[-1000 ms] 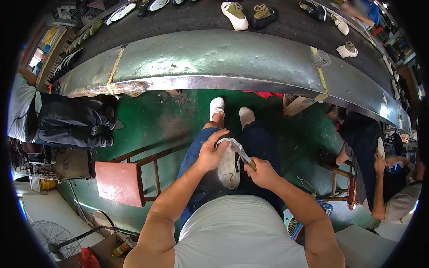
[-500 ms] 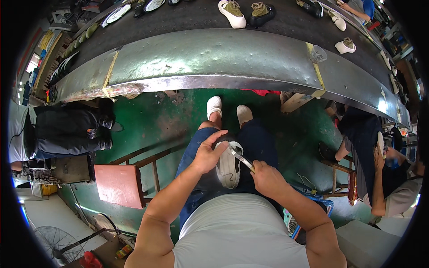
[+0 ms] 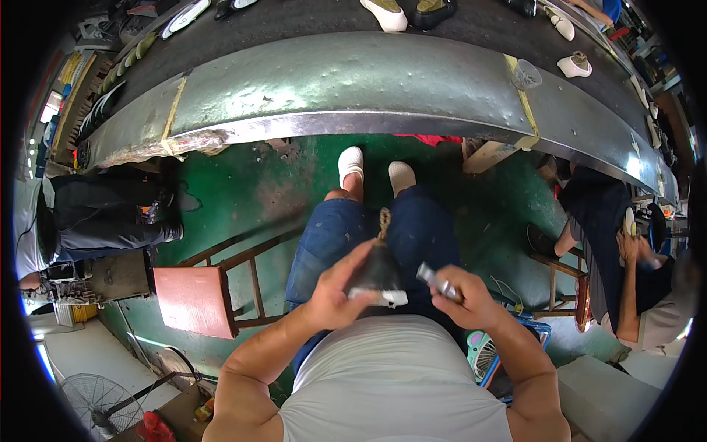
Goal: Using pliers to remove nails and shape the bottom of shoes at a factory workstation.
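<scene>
My left hand (image 3: pixel 340 293) grips a shoe (image 3: pixel 376 269) over my lap, fingers along its left side. The shoe has a dark upper, a whitish edge facing me, and a twisted tan cord sticking up from its far end. My right hand (image 3: pixel 465 296) is closed round a silver metal hand tool (image 3: pixel 434 280), just right of the shoe and apart from it. The tool's exact kind is hard to make out, as my fingers cover most of it.
A dark conveyor belt (image 3: pixel 309 51) carries several shoes behind a metal edge (image 3: pixel 339 81). A clear cup (image 3: pixel 526 74) stands on that edge. A red-topped stool (image 3: pixel 193 300) is at left, a fan (image 3: pixel 96 401) lower left. Other people (image 3: pixel 110 210) are at both sides.
The shoe has been turned from its pale underside to its dark upper, with the cord now showing. My right hand has drawn the tool off the shoe, to the right.
</scene>
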`<state>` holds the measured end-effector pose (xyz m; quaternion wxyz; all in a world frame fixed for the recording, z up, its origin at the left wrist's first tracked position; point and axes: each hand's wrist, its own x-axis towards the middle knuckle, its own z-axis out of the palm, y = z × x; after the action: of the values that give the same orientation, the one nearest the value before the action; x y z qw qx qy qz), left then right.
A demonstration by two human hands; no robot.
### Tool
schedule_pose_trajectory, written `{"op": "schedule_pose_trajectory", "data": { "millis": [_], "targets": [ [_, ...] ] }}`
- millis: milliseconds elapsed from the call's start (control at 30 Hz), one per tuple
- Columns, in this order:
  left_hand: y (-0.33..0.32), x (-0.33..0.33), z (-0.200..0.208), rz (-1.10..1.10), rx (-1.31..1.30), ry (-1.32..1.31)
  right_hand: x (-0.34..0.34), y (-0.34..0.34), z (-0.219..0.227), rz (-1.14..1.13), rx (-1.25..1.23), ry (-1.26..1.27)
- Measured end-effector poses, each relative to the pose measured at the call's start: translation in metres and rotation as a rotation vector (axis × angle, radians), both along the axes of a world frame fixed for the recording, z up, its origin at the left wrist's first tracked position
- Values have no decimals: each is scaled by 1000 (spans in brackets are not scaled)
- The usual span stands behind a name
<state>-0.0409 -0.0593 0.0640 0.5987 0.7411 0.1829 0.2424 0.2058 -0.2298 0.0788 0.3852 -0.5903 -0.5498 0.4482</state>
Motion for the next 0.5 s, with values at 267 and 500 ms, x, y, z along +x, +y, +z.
{"op": "schedule_pose_trajectory", "data": {
  "millis": [267, 500],
  "targets": [
    [-32, -9, 18, -23, 323, 20, -53, 50, -24, -101, 219, 448],
    [-43, -16, 13, 97, 450, 127, -62, 61, -25, -102, 183, 355]
  ]
}}
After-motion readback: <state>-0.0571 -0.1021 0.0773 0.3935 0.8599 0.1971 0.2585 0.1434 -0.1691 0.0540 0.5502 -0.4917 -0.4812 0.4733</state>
